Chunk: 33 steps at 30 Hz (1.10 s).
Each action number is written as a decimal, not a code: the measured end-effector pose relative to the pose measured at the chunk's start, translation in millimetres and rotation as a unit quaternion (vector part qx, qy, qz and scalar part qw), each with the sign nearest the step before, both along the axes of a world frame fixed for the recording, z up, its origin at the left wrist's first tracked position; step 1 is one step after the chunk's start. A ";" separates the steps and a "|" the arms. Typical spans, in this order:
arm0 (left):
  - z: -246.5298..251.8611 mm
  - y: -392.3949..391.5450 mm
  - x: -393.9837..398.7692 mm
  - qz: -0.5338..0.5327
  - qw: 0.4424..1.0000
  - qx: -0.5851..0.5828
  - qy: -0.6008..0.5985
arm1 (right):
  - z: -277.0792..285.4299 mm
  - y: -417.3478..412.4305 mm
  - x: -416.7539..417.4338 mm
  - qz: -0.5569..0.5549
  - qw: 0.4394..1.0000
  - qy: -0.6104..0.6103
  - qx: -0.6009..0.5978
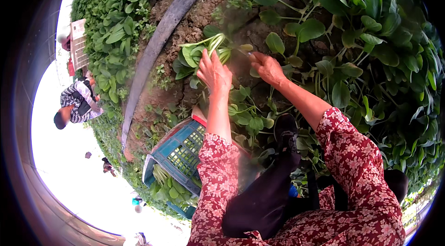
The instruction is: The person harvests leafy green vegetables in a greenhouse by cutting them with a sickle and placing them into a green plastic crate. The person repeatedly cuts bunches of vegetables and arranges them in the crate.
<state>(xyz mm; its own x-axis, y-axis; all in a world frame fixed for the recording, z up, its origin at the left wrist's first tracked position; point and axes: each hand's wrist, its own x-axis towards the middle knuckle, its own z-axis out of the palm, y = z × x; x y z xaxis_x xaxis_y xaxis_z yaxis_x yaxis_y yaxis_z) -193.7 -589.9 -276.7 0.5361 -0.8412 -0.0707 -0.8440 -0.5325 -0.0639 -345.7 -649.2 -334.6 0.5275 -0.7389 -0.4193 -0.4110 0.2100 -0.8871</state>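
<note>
My left hand (pixel 216 74) is at the middle of the view, its fingers closed around the pale stems of a bunch of leafy greens (pixel 189 59), whose leaves point left over the soil. To its right, my right hand (pixel 269 68) has its fingers curled on a small, thin tool (pixel 249 53), partly hidden and too blurred to name. The tool's tip points toward the stems, and a small yellowish leaf (pixel 246 47) lies beside it. Rooted greens (pixel 311 30) grow just beyond my right hand.
A teal plastic crate (pixel 180 152) holding cut greens (pixel 174 187) stands beside my left forearm. A dark flat hose (pixel 156 46) crosses the soil at left. Dense greens (pixel 375 37) grow at right. My shoe (pixel 286 131) is among low plants. A co-worker (pixel 78 101) crouches at far left.
</note>
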 end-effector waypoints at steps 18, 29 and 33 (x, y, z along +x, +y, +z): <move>-15.1 14.5 6.5 -0.004 0.999 -0.019 -0.044 | 0.9 -6.3 5.7 0.104 0.985 0.084 -0.107; -18.7 18.5 9.3 -0.016 0.998 -0.005 -0.061 | -3.1 -10.6 6.3 0.099 0.991 0.077 -0.042; -20.3 20.6 7.7 -0.024 0.997 -0.008 -0.070 | -0.1 -6.8 12.6 0.065 0.994 0.087 -0.033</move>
